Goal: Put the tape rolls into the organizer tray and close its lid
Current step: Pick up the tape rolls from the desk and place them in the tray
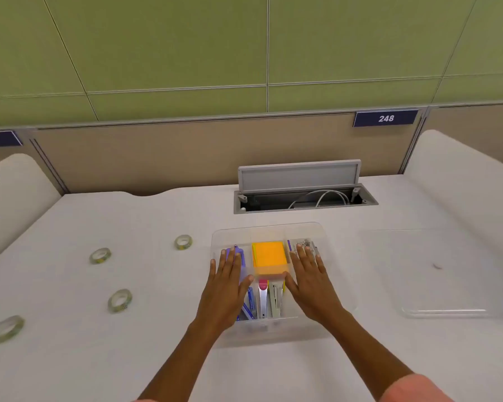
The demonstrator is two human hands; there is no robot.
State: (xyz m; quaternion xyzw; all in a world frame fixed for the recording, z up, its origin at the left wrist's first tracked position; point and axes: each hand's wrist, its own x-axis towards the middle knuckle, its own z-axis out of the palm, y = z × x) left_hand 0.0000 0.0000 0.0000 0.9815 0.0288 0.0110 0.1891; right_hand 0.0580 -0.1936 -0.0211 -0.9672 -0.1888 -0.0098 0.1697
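Note:
A clear organizer tray [269, 333] sits mid-table without its lid, holding orange sticky notes [269, 255], pens and staplers in compartments. My left hand [228, 285] lies flat, palm down, over the tray's left side, and my right hand [311, 282] does the same over its right side; both have fingers spread and hold nothing. The clear lid [442, 285] lies flat on the table to the right of the tray. Several clear tape rolls lie on the table to the left: one near the tray [183, 242], others farther left [100, 255] [119, 300] [7, 328].
An open cable hatch [302, 198] with its flap raised and white cables inside sits just behind the tray. White padded dividers [459, 181] rise at both sides of the white desk. A beige partition runs along the back.

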